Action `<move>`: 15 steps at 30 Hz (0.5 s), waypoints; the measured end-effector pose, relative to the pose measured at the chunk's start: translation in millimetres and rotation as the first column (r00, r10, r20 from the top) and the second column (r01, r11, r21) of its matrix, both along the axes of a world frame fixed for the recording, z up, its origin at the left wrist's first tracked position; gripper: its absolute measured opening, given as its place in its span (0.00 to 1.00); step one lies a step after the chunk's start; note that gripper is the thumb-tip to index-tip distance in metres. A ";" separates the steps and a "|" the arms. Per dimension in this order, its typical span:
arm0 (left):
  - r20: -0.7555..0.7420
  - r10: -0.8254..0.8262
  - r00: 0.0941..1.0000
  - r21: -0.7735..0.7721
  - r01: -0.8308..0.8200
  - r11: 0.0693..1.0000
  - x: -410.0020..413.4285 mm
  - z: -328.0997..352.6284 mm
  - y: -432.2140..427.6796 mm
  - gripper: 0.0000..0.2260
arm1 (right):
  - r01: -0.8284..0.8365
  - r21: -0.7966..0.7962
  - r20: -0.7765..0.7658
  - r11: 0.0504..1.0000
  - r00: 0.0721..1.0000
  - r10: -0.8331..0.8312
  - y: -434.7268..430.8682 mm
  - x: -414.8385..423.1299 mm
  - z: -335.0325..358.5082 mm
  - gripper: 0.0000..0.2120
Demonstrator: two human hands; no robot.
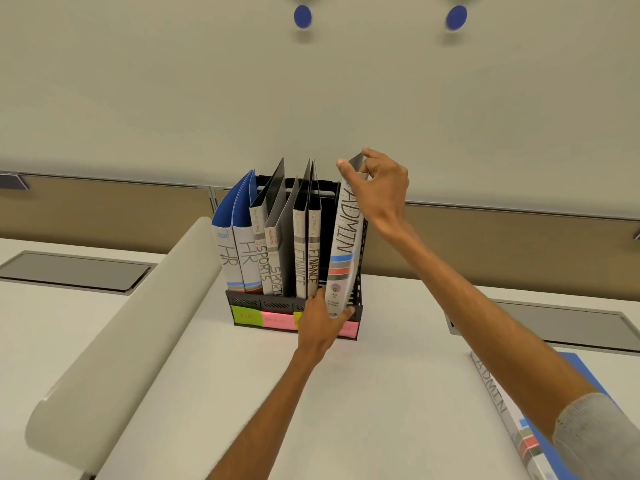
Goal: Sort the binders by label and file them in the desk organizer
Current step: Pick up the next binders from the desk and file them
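**Item in hand.** White-spined ring binder lettered ADMIN [346, 244], one. Long axis near upright, its top tipped a little to the right.
- Right hand [375, 181] pinches the top corner between thumb and fingers.
- Left hand [322, 320] holds the bottom end, fingers curled under the spine.
- The whole binder lies between the two grips: straight down from the right-hand pinch, straight up from the left.

**Destination.** Black mesh desk organizer [277, 301], one, standing on the white desk [398, 341].
- Its free rightmost compartment sits directly behind the left-hand grip.
- The binder's foot overlaps the front rail there, so it appears not yet seated.
- The move probably turns on sliding the foot back and down past that rail. The left hand is the nearer one to guide it, while the right steadies the top.

**Already filed, all left of both grips.**
- HR binders with blue covers [230, 258], two.
- SPORTS binders with black covers [263, 268], two.
- FINANCE binders with black covers [300, 265], two, the nearer one just beside the held spine.

**Awaiting.** Second ADMIN binder with a blue cover [498, 403], one, flat on the desk. It lies well apart from the grips, under the right forearm, so the right hand is the nearer one to fetch it.

**Labels.** Sticky notes [246, 315] on the organizer's front, four, the third mostly hidden behind the left hand.
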State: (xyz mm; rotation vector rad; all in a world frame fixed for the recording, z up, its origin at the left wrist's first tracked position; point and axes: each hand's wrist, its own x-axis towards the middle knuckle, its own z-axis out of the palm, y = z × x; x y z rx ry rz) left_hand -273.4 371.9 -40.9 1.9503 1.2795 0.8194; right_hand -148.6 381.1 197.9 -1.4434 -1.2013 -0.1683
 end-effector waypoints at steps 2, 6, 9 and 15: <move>-0.013 0.037 0.999 0.000 -0.037 0.999 2.2 -0.7 2.4 0.26 | -0.021 -0.019 -0.031 1.000 0.999 0.020 1.3 3.9 -0.6 0.22; -0.074 0.101 0.992 0.008 -0.101 0.995 11.7 3.7 2.1 0.25 | -0.047 -0.037 -0.062 0.998 0.997 0.044 6.9 14.9 0.3 0.23; -0.113 0.152 0.982 0.030 -0.150 0.988 20.2 6.3 2.9 0.24 | -0.052 -0.048 -0.018 0.997 0.999 0.051 7.9 11.5 -1.1 0.19; -0.268 0.170 0.948 0.084 -0.153 0.985 29.9 3.8 12.9 0.31 | -0.065 -0.100 -0.027 0.993 0.998 0.062 3.8 11.9 -4.7 0.16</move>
